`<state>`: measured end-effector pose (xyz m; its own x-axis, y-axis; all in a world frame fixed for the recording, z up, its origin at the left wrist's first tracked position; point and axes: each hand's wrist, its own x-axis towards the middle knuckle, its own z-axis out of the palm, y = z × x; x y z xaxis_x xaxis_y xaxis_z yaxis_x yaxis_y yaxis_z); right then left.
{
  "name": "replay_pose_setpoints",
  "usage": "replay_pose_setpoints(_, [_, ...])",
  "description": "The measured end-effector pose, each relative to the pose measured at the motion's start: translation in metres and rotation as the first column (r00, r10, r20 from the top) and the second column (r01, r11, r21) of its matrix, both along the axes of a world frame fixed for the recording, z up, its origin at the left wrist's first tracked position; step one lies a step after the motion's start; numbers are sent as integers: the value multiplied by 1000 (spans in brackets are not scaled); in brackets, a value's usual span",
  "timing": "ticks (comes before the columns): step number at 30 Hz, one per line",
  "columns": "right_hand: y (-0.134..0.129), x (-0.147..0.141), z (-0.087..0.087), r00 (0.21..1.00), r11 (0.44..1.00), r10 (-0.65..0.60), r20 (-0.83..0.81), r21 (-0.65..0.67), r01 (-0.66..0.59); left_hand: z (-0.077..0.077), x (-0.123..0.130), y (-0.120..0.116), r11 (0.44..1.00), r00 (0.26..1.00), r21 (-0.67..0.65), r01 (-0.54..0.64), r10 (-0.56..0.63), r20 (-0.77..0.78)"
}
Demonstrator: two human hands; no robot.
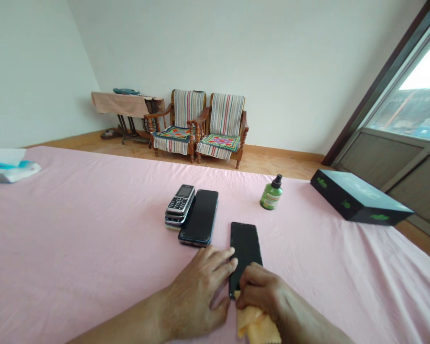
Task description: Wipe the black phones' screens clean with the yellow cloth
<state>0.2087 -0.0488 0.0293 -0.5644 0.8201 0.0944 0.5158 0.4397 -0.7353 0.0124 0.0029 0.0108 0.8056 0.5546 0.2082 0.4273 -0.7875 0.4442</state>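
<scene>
A black smartphone (245,247) lies face up on the pink bedsheet (93,229), its lower end covered by my hands. My left hand (197,296) presses its fingers against the phone's left edge. My right hand (261,286) pinches a yellow microfibre cloth (257,326) against the phone's lower end. Further back lie a second black smartphone (199,217) and a small stack of keypad mobile phones (180,205), side by side and almost touching. A green spray bottle (271,193) stands upright to their right.
A black box (358,198) lies tilted at the bed's right edge, and a packet of tissues (7,167) sits at the far left. Beyond the bed are a tiled floor, two wooden armchairs (200,126), a draped table (125,105) and a window (404,100).
</scene>
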Motion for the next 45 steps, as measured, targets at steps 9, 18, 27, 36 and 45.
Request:
replay_pose_setpoints(9, [-1,3,-3,999,1000,-17,30,-24,18,-7,0,7,991,962,-3,132,-128,240])
replay_pose_setpoints(18, [-3,8,-1,996,999,-33,85,-11,35,-6,-1,8,989,956,2,149,-145,256])
replay_pose_setpoints(27, [-1,-3,-3,997,1000,-3,75,18,2,-3,1,4,986,948,19,166,-164,274])
replay_pose_setpoints(36, [-1,-4,-5,997,1000,-10,77,23,9,-2,2,3,987,955,12,161,-158,252])
replay_pose_setpoints(45, [-4,14,4,990,999,-38,136,-22,42,-1,2,3,984,948,49,170,-177,263])
